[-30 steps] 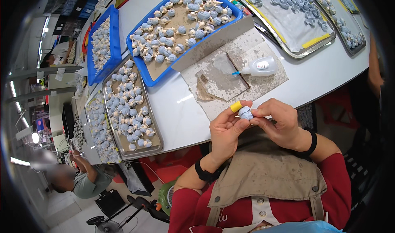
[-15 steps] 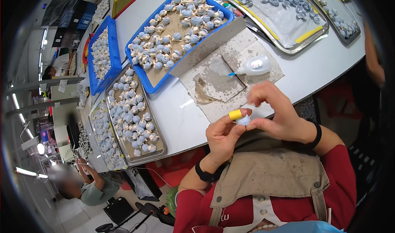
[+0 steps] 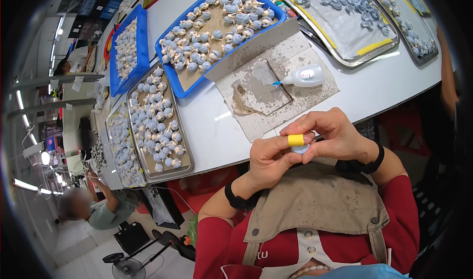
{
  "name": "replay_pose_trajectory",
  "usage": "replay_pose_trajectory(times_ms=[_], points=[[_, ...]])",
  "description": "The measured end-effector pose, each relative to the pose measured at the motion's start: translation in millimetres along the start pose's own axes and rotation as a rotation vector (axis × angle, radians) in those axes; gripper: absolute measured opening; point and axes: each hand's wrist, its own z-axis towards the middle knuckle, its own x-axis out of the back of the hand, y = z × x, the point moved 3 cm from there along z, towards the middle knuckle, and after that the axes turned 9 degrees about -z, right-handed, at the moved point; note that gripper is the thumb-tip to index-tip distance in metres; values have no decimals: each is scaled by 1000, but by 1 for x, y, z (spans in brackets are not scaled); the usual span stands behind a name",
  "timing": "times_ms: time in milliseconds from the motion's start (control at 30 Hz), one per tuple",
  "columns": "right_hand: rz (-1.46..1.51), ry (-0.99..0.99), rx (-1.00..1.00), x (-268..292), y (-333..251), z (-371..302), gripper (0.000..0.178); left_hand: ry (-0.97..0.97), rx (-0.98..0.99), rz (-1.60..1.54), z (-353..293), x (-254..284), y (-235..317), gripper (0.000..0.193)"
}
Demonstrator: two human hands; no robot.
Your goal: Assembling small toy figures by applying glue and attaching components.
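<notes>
My left hand [image 3: 272,159] and my right hand [image 3: 335,135] meet in front of my chest. Between their fingertips is a small pale-blue rounded piece [image 3: 299,149], mostly covered by the fingers. A yellow band [image 3: 295,140] wraps one finger of my left hand. The right thumb presses against the piece, with the right index finger bent over the banded finger. Just beyond the hands, a clear squeeze bottle [image 3: 309,75] with a blue nozzle lies on its side on stained cardboard [image 3: 320,92].
A blue tray [image 3: 188,82] of pale-blue and cream figures stands beyond the cardboard. A metal tray [image 3: 183,171] to its left holds similar ones. Loose blue curved pieces lie on a paper-lined tray [image 3: 355,45] at far right. Another person [image 3: 106,207] sits at left; someone's arm [image 3: 446,77] shows at right.
My right hand's raised fingers have come down onto the banded finger and the piece. Both hands have shifted slightly right in the picture. The head view has also moved a little.
</notes>
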Motion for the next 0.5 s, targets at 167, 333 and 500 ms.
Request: replay_pose_trajectory(times_ms=[167, 333, 500], points=[[98, 12, 40, -6, -3, -1, 35, 3, 80, 121, -4, -1, 7, 29], [30, 93, -130, -23, 19, 12, 44, 275, 66, 419, -17, 45, 12, 25], [-56, 227, -91, -5, 3, 13, 35, 724, 106, 1566, -84, 145, 99, 21]])
